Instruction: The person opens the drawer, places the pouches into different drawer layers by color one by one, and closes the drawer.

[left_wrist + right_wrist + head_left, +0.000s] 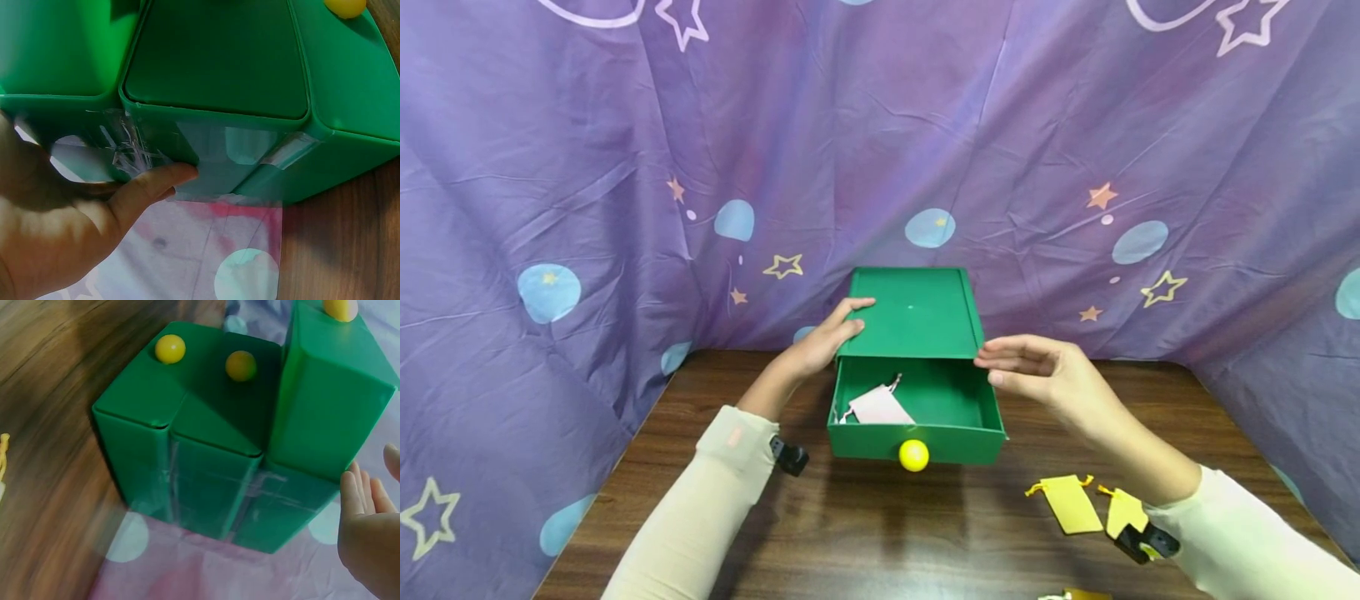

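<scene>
A green drawer cabinet (913, 312) with stacked drawers stands at the middle of the table. Its top drawer (917, 446) is pulled out and has a round yellow knob (913, 456). Inside that drawer, towards the left, lies a pale pink drawstring pouch (882, 406). My left hand (822, 340) rests against the cabinet's left side near the top, fingers extended. On the other side, my right hand (1037, 371) is at the cabinet's right front edge, its fingers fairly straight and holding nothing. In the right wrist view, the fingertips (353, 481) are at the cabinet's side.
To the right on the wooden table (865, 533) lie two yellow drawstring pouches, one of them (1072, 504) nearer the cabinet, the other (1124, 512) partly behind the right wrist. Another small item (1084, 594) is cut off at the bottom edge. A purple patterned cloth (880, 150) hangs behind.
</scene>
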The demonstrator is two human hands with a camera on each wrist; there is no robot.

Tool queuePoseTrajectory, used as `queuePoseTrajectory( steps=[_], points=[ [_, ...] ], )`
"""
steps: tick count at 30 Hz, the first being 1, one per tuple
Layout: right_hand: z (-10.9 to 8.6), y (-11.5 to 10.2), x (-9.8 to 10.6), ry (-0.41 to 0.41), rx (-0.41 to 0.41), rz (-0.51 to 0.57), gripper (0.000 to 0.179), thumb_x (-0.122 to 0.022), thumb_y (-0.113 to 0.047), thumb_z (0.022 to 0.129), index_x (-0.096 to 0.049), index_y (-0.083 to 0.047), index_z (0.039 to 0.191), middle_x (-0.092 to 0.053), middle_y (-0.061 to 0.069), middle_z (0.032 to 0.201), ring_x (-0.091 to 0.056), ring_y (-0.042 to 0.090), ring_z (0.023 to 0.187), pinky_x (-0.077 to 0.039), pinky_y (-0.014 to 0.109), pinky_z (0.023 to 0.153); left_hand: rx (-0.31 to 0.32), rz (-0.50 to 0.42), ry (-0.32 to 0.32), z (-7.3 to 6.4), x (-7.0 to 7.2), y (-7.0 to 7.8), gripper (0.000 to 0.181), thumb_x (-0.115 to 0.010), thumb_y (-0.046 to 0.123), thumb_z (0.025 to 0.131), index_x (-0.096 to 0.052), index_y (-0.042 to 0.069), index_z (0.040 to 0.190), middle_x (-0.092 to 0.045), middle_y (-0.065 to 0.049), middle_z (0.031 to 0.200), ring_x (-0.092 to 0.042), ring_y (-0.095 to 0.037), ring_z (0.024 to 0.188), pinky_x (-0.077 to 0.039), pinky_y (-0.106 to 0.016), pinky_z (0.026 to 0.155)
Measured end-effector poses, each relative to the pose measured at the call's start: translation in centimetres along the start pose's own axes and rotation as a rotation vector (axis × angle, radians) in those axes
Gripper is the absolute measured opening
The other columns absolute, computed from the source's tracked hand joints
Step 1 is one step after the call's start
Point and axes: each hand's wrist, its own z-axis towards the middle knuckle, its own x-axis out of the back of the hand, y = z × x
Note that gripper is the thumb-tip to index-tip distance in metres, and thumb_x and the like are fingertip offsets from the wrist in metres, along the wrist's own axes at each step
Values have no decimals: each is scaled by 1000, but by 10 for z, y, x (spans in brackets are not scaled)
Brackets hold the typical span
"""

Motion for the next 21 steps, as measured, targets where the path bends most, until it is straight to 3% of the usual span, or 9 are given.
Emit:
queuePoseTrajectory(
  steps=[12, 21],
  points=[
    [-9, 12, 12, 25, 12, -18, 38, -73, -8, 95, -65, 3, 130, -75, 10, 121, -72, 14, 112, -57, 27, 91, 2, -14, -3, -1, 0, 0, 53, -36, 25, 109, -29, 17, 161, -14, -18, 170, -16, -39, 154, -15, -62, 123],
    [-18, 35, 28, 72, 18, -43, 39, -72, -5, 96, -62, 8, 131, -76, 3, 120, -71, 8, 110, -58, 24, 88, -5, -3, 0, 0, 0, 0, 53, -36, 24, 110, -29, 16, 161, -15, -19, 170, -18, -40, 154, -16, -61, 123]
  ],
)
